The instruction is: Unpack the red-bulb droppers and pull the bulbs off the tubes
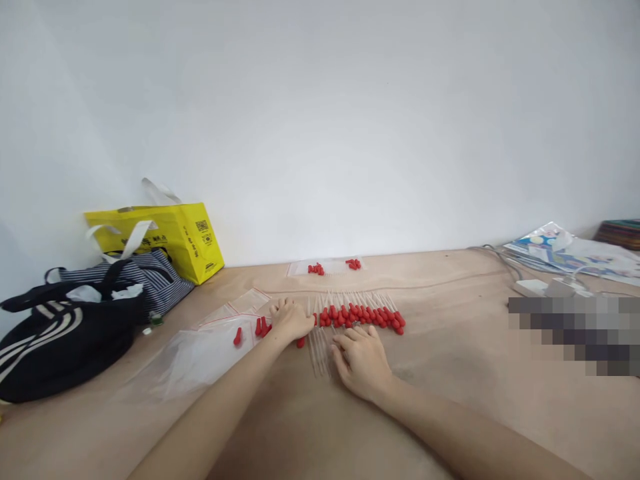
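Clear droppers with red rubber bulbs [367, 315] lie side by side in a row on the table, with thin clear stems [383, 300] pointing toward the wall. Other clear stems [319, 353] point toward me, between my hands. My left hand [293, 320] rests palm down at the row's left end, fingers bent and slightly apart, thumb beside a bulb. A red bulb [301, 343] shows under its wrist. My right hand [363, 360] lies just in front of the bulbs, its fingers loosely spread, its thumb near the stems. Whether either fingertip touches a dropper is hidden.
Clear zip bags [200, 357] lie left, with red bulbs [261, 327] by them. Another bag [330, 268] with red-bulbed droppers sits by the wall. A yellow bag [200, 243], striped bag [165, 283] and black bag [75, 340] stand left. Papers [585, 257] and a white charger [565, 288] lie right.
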Demonstrator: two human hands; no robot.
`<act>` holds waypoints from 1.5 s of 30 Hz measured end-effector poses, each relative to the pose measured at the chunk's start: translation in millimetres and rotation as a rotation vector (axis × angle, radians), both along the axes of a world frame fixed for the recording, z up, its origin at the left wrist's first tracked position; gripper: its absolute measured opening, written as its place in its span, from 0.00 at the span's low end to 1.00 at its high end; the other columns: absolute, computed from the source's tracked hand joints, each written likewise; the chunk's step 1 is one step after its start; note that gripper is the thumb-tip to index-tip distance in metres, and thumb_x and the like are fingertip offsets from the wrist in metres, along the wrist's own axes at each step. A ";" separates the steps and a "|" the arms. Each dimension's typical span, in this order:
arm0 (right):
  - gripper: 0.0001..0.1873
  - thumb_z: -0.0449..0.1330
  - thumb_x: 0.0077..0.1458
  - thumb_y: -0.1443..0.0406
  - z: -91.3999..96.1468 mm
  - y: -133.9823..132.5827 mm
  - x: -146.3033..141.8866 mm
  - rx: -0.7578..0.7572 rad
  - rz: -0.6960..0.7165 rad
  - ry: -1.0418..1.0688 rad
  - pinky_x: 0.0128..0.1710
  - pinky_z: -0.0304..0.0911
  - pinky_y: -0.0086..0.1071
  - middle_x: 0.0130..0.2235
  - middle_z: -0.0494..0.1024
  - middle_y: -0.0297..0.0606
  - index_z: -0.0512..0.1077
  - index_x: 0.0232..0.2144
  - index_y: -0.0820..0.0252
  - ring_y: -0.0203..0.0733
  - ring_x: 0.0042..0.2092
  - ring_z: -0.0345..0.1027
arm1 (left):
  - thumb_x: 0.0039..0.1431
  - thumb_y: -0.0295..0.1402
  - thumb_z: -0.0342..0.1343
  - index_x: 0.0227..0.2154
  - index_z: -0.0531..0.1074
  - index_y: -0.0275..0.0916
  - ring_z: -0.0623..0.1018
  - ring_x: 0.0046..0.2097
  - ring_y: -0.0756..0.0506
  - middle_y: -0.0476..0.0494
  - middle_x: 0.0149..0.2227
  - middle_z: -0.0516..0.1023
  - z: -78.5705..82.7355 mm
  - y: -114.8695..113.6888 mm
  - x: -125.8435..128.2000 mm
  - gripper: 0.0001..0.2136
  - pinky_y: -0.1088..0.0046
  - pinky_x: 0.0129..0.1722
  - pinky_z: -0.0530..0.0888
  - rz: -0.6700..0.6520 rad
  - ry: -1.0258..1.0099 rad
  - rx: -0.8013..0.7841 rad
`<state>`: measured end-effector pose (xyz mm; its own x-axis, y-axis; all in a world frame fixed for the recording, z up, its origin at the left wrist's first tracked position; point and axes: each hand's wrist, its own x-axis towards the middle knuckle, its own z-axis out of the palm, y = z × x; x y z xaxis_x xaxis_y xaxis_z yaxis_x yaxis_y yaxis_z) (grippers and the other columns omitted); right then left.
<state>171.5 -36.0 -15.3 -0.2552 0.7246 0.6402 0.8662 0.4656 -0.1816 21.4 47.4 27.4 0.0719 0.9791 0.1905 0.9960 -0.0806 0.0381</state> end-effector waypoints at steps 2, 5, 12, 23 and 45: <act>0.07 0.52 0.50 0.67 -1.4 -1.8 10.8 0.025 -0.003 0.030 0.32 0.43 0.32 0.25 0.72 0.34 0.70 0.27 0.58 0.36 0.32 0.62 | 0.45 0.41 0.50 0.24 0.75 0.35 0.67 0.47 0.33 0.31 0.40 0.73 1.4 3.7 1.3 0.14 0.58 0.42 0.62 0.027 -0.004 -0.044; 0.09 0.50 0.52 0.67 -4.6 -6.0 30.5 0.059 0.000 0.060 0.32 0.44 0.31 0.26 0.72 0.34 0.70 0.28 0.58 0.36 0.32 0.63 | 0.44 0.39 0.51 0.22 0.74 0.36 0.68 0.46 0.33 0.32 0.39 0.74 3.6 7.7 0.6 0.12 0.59 0.41 0.63 0.057 -0.017 -0.085; 0.12 0.48 0.54 0.66 -8.2 -11.4 63.0 0.062 0.011 0.171 0.31 0.47 0.31 0.25 0.71 0.35 0.71 0.28 0.58 0.35 0.30 0.62 | 0.50 0.36 0.46 0.18 0.70 0.37 0.72 0.40 0.37 0.38 0.28 0.75 19.5 -0.6 -21.4 0.13 0.62 0.37 0.65 0.069 -0.071 -0.090; 0.20 0.52 0.52 0.66 3.6 -8.4 49.3 0.350 0.107 -0.018 0.46 0.51 0.39 0.46 0.69 0.43 0.62 0.49 0.59 0.43 0.48 0.59 | 0.57 0.30 0.43 0.29 0.66 0.39 0.71 0.34 0.45 0.46 0.30 0.73 0.1 -76.6 -1.0 0.08 0.68 0.36 0.64 -0.637 -0.124 0.318; 0.11 0.47 0.54 0.73 -11.0 -7.5 44.7 0.576 0.323 -0.206 0.50 0.45 0.41 0.19 0.68 0.28 0.69 0.31 0.61 0.30 0.24 0.56 | 0.57 0.29 0.46 0.27 0.70 0.41 0.70 0.47 0.46 0.51 0.40 0.76 -34.2 -81.5 1.7 0.09 0.54 0.56 0.46 -0.895 -0.086 0.634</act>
<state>216.2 -43.4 -26.3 -0.5590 0.1504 0.8154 0.6580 0.6788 0.3259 23.1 -34.1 -6.7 0.6695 0.3022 0.6785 0.5634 -0.8019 -0.1988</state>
